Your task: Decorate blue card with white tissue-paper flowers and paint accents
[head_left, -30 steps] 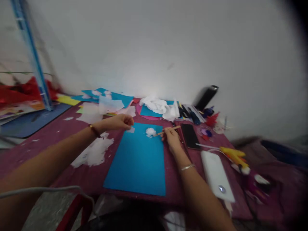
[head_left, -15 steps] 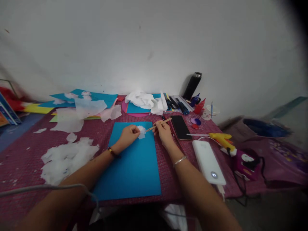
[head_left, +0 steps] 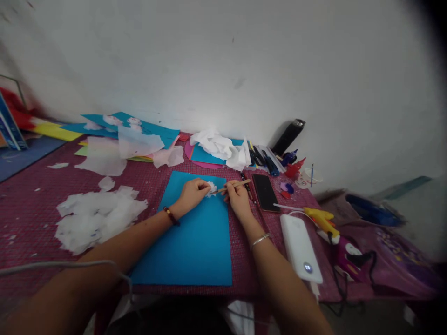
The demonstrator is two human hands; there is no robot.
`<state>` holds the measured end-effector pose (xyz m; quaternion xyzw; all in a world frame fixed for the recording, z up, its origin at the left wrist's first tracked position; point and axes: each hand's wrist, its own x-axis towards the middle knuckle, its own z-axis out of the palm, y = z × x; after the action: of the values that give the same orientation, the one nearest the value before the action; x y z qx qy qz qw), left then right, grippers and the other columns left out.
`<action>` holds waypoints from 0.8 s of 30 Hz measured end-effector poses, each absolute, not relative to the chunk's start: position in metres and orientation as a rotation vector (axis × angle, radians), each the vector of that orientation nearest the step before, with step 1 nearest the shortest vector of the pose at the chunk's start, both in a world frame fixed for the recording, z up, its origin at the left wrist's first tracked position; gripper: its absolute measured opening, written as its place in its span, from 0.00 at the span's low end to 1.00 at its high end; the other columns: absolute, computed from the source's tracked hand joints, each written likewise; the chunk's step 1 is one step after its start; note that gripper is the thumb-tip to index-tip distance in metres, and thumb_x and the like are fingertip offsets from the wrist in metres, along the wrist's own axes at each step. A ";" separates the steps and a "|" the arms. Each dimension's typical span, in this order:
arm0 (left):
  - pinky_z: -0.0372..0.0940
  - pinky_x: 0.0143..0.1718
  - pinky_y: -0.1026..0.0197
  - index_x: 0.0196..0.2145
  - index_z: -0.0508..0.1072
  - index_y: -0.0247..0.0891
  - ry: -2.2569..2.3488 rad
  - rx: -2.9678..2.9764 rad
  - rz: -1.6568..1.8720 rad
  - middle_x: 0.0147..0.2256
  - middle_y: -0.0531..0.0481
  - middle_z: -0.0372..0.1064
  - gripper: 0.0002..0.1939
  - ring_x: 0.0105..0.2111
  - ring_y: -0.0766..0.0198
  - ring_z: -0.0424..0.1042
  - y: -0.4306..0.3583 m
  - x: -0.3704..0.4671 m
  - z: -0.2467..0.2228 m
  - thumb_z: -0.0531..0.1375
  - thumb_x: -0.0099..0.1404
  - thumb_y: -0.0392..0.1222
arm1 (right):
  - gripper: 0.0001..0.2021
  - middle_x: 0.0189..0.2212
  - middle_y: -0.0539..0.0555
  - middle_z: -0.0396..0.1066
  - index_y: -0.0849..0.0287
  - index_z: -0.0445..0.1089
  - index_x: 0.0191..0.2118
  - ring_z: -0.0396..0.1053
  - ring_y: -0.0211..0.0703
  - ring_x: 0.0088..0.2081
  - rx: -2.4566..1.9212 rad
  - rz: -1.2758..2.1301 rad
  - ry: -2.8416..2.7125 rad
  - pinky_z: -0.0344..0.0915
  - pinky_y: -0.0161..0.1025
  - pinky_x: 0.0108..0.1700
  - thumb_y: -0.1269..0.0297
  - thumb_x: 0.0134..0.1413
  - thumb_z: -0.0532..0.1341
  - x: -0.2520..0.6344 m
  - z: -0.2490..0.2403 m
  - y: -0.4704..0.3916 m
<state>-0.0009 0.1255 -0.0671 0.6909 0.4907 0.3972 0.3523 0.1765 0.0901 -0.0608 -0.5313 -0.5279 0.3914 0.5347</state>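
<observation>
A blue sheet lies on the table before me. Over its upper part, my left hand pinches the left edge of a small crumpled white paper piece. My right hand is closed round a thin wooden stick at the sheet's upper right edge. The stick's left tip meets the white paper between my hands. My left fingertips partly hide the paper.
White paper pieces are heaped at the left. A crumpled white sheet sits at the back. On the right are a phone, a power bank, a yellow glue gun and a black bottle.
The camera view has tilted and shifted a little. The white paper looks more bunched up, and the stick's tip now overlaps it. Both hands keep their hold.
</observation>
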 end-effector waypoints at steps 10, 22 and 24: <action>0.64 0.34 0.62 0.33 0.72 0.36 1.293 1.657 1.088 0.31 0.49 0.73 0.05 0.31 0.62 0.70 0.127 -0.007 -0.068 0.57 0.58 0.35 | 0.13 0.25 0.50 0.72 0.55 0.66 0.34 0.68 0.41 0.21 -1.306 0.845 -1.314 0.63 0.38 0.25 0.51 0.58 0.55 0.173 -0.058 0.085; 0.66 0.36 0.58 0.31 0.73 0.35 1.262 1.657 1.053 0.32 0.46 0.75 0.04 0.33 0.61 0.72 0.128 -0.007 -0.070 0.57 0.58 0.33 | 0.13 0.20 0.49 0.70 0.53 0.66 0.31 0.65 0.40 0.19 -1.291 0.935 -1.045 0.64 0.38 0.22 0.49 0.52 0.59 0.180 -0.062 0.092; 0.67 0.38 0.57 0.30 0.73 0.36 1.278 1.667 1.025 0.33 0.44 0.75 0.04 0.34 0.59 0.73 0.125 -0.007 -0.066 0.58 0.58 0.33 | 0.12 0.18 0.49 0.68 0.52 0.65 0.28 0.64 0.41 0.18 -1.271 0.970 -0.974 0.64 0.38 0.21 0.49 0.49 0.61 0.184 -0.060 0.092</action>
<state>-0.0069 0.1248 -0.0660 0.6564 0.5030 0.4037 0.3914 0.1837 0.0924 -0.0598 -0.5466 -0.4188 0.4171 0.5932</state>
